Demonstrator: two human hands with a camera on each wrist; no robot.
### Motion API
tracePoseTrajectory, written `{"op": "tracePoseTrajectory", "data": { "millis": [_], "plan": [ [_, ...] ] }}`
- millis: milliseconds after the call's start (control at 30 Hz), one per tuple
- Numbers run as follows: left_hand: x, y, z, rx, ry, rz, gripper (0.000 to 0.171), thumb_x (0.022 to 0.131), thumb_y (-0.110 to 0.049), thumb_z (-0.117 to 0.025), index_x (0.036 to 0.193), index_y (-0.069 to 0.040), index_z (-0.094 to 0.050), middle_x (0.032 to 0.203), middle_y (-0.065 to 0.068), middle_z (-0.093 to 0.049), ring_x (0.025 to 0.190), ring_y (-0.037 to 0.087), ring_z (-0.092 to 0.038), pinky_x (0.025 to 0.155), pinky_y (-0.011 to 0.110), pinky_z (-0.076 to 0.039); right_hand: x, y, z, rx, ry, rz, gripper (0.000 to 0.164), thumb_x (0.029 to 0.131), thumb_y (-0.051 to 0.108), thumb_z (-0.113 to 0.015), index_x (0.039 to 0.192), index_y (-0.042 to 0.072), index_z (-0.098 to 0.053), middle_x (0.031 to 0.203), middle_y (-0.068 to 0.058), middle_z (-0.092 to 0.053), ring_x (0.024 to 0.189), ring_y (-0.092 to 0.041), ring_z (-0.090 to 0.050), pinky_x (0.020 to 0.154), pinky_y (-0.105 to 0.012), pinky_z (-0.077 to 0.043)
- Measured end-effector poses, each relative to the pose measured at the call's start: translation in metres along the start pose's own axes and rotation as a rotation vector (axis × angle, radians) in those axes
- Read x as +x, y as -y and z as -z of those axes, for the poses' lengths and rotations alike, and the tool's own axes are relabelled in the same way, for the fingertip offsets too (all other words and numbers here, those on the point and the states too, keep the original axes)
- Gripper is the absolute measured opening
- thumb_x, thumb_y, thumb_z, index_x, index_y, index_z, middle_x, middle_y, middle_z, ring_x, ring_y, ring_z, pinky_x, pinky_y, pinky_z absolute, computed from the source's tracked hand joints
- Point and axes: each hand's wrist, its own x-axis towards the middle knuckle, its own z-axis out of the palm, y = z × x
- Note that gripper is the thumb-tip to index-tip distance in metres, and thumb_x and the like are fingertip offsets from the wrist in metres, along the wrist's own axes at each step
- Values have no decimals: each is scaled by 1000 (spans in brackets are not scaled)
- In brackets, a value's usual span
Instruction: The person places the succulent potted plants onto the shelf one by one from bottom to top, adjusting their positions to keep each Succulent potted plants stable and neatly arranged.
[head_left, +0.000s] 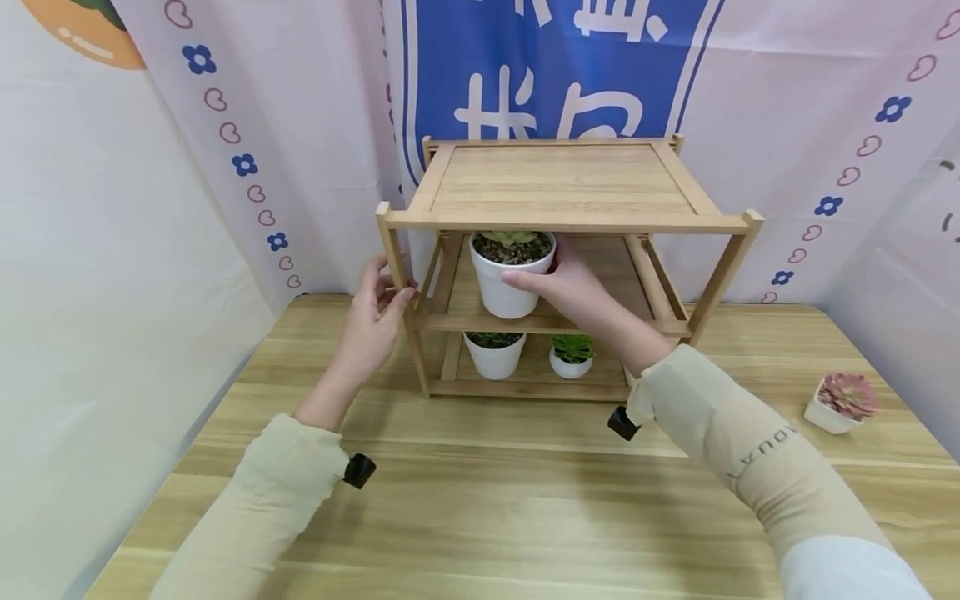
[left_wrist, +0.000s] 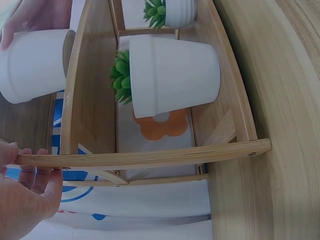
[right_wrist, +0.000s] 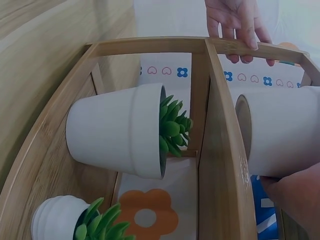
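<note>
My right hand (head_left: pixel 573 283) grips a white potted succulent (head_left: pixel 510 283), thumb across the front of the pot and the other fingers behind it. The pot is at the middle tier of a wooden shelf (head_left: pixel 570 221), its plant partly hidden by the top board. My left hand (head_left: pixel 375 321) holds the shelf's front left post, with thumb and fingers on either side of it in the left wrist view. On the bottom tier stand a larger white potted plant (left_wrist: pixel 175 77) and a small white potted succulent (head_left: pixel 572 358) with green leaves.
A pink succulent in a square white pot (head_left: pixel 840 404) stands on the wooden table (head_left: pixel 480 500) to the right of the shelf. Behind the shelf hangs a printed cloth (head_left: pixel 780 125) with a blue panel.
</note>
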Motion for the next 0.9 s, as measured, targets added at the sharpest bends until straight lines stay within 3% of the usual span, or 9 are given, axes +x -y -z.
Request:
{"op": "tracePoseTrajectory", "data": {
  "millis": [600,900],
  "plan": [
    [0,1,-1,-9,-4,-3,49,106,3,-47,152,0,-33,126,33,-54,118,44,-58,112,45,-45,15,2,-16,66,-19,36,86,92,23,-78,160,12,-27,156,-6,-39,140,-21,-43,116,-37,-38],
    [0,1,0,-12,1,-4,49,106,3,-46,153,0,-33,127,35,-53,116,44,-58,111,45,-45,21,-1,-21,91,-36,6,90,90,25,-79,161,13,-25,158,-6,-37,143,-21,-39,118,-36,-35]
  ]
}}
